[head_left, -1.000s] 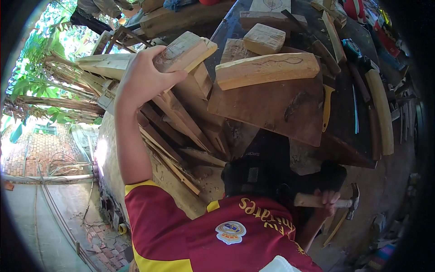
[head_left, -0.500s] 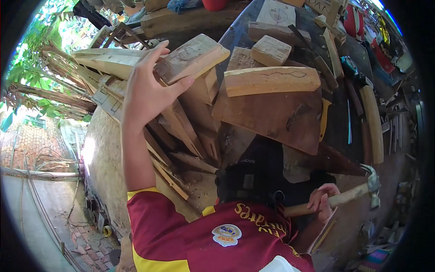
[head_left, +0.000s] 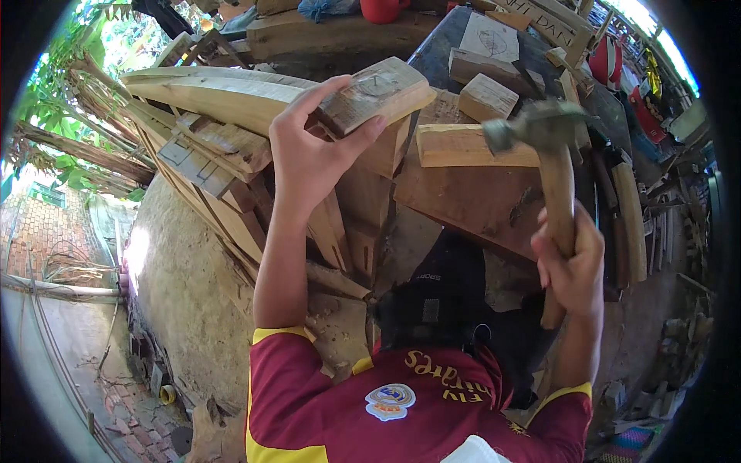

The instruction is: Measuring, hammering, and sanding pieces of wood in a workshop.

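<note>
In my left hand [head_left: 309,166] is a thick wooden block [head_left: 382,91], its near end between my thumb and fingers. The block is tilted, above upright wood pieces [head_left: 374,154]; whether it rests on them I cannot tell. My right hand [head_left: 575,258] is wrapped round the wooden handle of a claw hammer [head_left: 557,185], raised with its metal head up. Behind the hammer head, a pale wood bar [head_left: 455,147] lies on a brown board [head_left: 471,204]. The hammer hides the bar's right part. A smaller wood block [head_left: 488,98] sits just beyond the bar.
Long planks and offcuts [head_left: 208,89] lean in a pile at the left. On the dark bench [head_left: 436,58] at the back lies a paper [head_left: 491,37] with a drawing. A red cup [head_left: 380,9] stands at the far edge. Long wood sticks [head_left: 633,224] stand at the right.
My right hand has swung the hammer up from low at the right to in front of the wood bar. My left hand, with the block, appears further right in view.
</note>
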Motion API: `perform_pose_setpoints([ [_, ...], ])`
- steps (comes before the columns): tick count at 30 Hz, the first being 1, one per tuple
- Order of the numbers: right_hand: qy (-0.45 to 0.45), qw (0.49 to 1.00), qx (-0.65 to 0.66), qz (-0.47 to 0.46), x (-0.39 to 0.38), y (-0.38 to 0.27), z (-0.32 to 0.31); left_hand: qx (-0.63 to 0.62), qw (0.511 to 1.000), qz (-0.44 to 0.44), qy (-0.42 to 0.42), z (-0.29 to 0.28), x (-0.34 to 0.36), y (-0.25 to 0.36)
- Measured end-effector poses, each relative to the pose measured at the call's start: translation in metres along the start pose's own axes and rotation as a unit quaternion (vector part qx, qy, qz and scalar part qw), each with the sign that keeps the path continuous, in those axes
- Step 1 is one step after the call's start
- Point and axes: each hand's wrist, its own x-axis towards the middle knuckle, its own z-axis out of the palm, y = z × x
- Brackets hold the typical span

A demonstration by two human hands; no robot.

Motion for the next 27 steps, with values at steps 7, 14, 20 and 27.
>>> perform_pose_setpoints([
  [7, -0.001, 0.973, -0.141, -0.183, 0.065, -0.041, 0.015, 0.037, 0.999, 0.036, -0.011, -0.004, 0.007, -0.007],
  [14, 0.017, 0.925, -0.190, -0.330, 0.099, -0.071, 0.029, 0.030, 0.999, 0.022, -0.033, -0.008, 0.010, -0.008],
  [20, -0.065, 0.894, -0.272, -0.351, 0.106, -0.066, 0.031, 0.043, 0.999, 0.024, 0.003, -0.009, 0.011, -0.001],
  [27, 0.007, 0.928, -0.243, -0.282, 0.107, -0.078, 0.022, 0.032, 0.999, 0.019, -0.016, -0.009, 0.014, -0.008],
])
